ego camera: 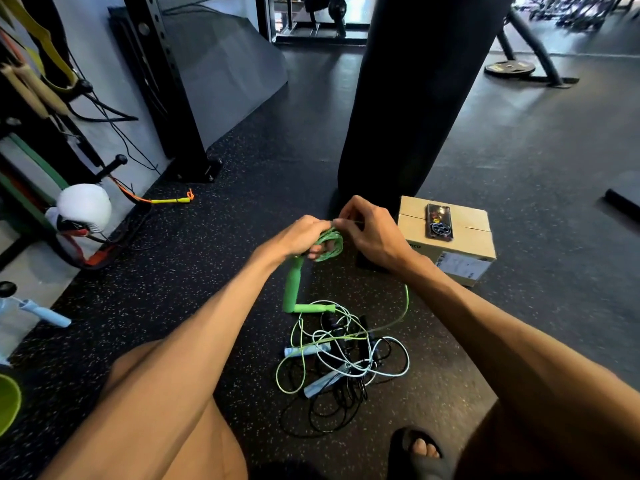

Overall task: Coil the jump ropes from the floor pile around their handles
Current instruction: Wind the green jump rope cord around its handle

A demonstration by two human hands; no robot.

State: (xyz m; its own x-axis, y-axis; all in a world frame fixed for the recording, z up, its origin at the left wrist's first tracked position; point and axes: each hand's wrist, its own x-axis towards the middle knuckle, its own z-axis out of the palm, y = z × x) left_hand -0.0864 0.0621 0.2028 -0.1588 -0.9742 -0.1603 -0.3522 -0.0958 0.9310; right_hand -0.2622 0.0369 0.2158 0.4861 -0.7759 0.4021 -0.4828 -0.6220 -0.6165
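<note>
Head view: your left hand [299,237] grips green rope coils [329,245] and a green handle [292,289]; your right hand [370,233] fingers pinch the rope above the floor pile [341,358].

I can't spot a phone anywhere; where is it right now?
In the head view, the phone lies face down on top of the cardboard box, on the floor to the person's right, just beyond the right hand and beside the black punching bag.

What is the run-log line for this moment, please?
left hand: holds green rope coil | right hand: pinches rope | floor pile: tangled
</note>
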